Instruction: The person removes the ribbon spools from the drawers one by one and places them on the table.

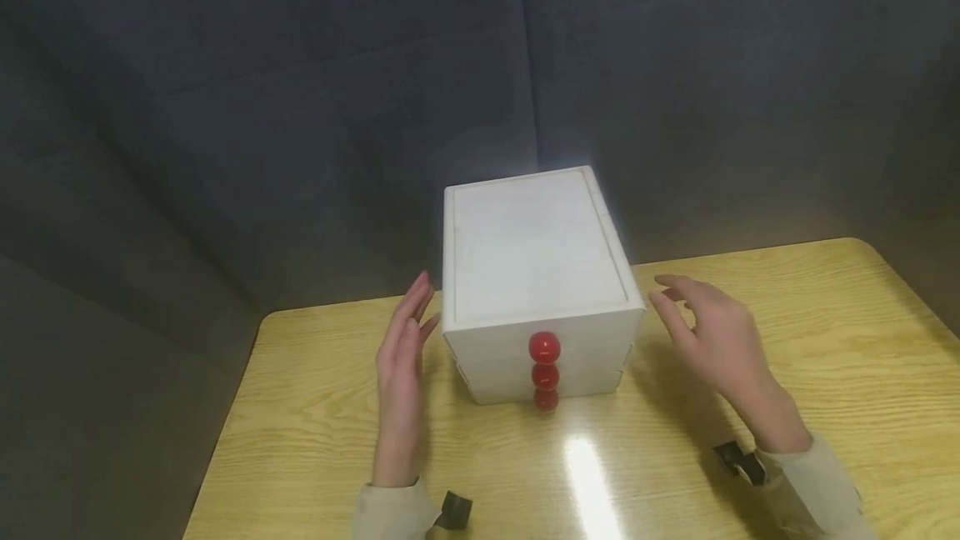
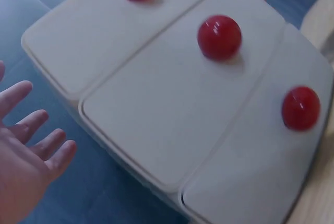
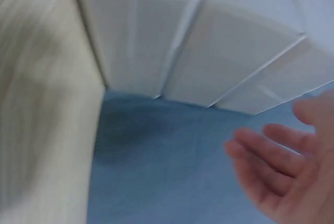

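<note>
A white box of three stacked drawers (image 1: 536,248) stands on the wooden table, its front turned toward me. Each drawer front carries a round red knob (image 1: 544,347), and the three knobs line up one above another; the left wrist view shows the middle knob (image 2: 219,37) close up. Beside the box's left side, my left hand (image 1: 402,365) is raised with fingers extended. My right hand (image 1: 716,336) hovers off the right side, fingers loosely bent and holding nothing. A gap shows between the right hand (image 3: 292,166) and the drawers' side in the right wrist view.
The yellow wood-grain table (image 1: 300,407) reaches out on both sides of the box. Behind it hangs a dark blue-grey cloth (image 1: 337,148), close to the box's back. Black straps (image 1: 454,511) show at both wrists.
</note>
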Demonstrator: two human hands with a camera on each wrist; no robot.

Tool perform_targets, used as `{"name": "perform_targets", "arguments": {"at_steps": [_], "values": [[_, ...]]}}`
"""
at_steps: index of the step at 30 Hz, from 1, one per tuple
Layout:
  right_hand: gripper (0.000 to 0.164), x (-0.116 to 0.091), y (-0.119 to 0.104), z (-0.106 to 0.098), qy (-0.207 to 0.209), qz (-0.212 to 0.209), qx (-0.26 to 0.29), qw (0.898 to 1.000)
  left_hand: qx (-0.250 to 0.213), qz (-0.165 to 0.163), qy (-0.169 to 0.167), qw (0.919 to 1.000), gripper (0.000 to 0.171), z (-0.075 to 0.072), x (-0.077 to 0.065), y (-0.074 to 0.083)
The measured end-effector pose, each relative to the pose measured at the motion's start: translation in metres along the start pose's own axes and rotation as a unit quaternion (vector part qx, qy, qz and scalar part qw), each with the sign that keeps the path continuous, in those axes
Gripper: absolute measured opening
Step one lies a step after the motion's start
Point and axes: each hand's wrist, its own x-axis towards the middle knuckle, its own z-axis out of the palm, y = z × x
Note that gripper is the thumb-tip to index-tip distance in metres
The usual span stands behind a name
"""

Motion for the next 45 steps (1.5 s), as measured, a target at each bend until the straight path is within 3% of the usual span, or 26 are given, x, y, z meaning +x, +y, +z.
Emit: {"name": "perform_targets", "arguments": {"at_steps": [3,5,9,12,14,16,22,25,35,41,45], "values": [[0.02,0.0,-0.011,-0.005,0.105,-0.037,0.031,0.993,0.005,-0.004,-0.005,1.0,0.045,0.006,0.002,0.005],[0.02,0.0,-0.019,-0.009,0.171,-0.056,0.06,0.982,0.01,-0.004,-0.01,0.9999,0.045,0.01,0.003,0.009],[0.034,0.003,-0.04,-0.016,0.288,-0.08,0.13,0.945,0.022,0.01,-0.017,0.9996,0.044,0.016,0.003,0.013],[0.041,0.004,-0.057,-0.022,0.336,-0.105,0.161,0.922,0.035,0.024,-0.021,0.9989,0.043,0.019,0.004,0.014],[0.044,0.003,-0.067,-0.026,0.335,-0.124,0.182,0.916,0.043,0.026,-0.024,0.9984,0.043,0.02,0.005,0.014],[0.047,0.002,-0.076,-0.029,0.32,-0.142,0.197,0.916,0.046,0.022,-0.028,0.9983,0.043,0.021,0.007,0.013],[0.045,0.0,-0.094,-0.025,0.24,-0.229,0.248,0.91,0.051,-0.001,-0.031,0.9982,0.042,0.021,0.01,0.008],[0.042,0.0,-0.102,-0.02,0.204,-0.252,0.256,0.911,0.055,-0.005,-0.024,0.9982,0.039,0.02,0.007,0.007],[0.039,0.001,-0.11,-0.014,0.173,-0.256,0.245,0.919,0.054,0.013,-0.036,0.9978,0.036,0.024,0.005,0.01],[0.039,-0.001,-0.104,-0.013,0.139,-0.236,0.203,0.94,0.059,0.012,-0.027,0.9978,0.037,0.026,0.005,0.008],[0.039,0.001,-0.103,-0.009,0.116,-0.227,0.192,0.948,0.065,0.011,-0.021,0.9976,0.038,0.024,0.006,0.008]]}}
